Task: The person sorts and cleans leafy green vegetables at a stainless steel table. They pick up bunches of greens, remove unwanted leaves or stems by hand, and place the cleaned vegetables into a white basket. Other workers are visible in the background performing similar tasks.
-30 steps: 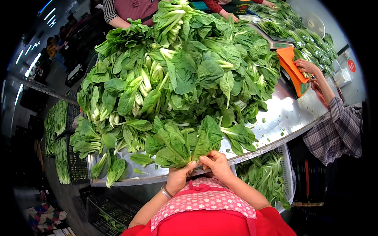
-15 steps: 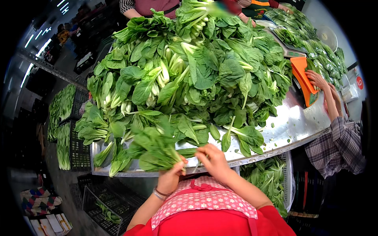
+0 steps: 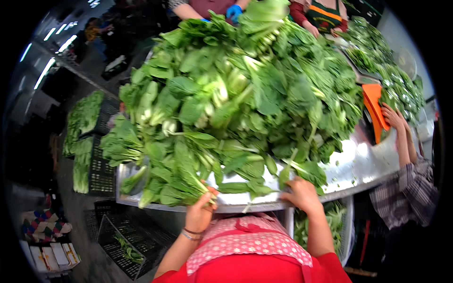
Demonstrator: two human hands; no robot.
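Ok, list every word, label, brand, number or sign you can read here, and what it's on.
No text can be read here.
Leafy greens in the left hand: no label seen.
Pink apron: flower pattern, no lettering seen.
Dark green apron, upper right: too blurred to tell.
White boxes, lower left: any print too small to read.

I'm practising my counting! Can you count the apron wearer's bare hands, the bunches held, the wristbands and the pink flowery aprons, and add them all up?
Bare hands (left hand, right hand): 2
Bunch of bok-choy-like greens, in the left hand: 1
Wristbands, on the left wrist: 2
Pink flowery apron: 1
Total: 6
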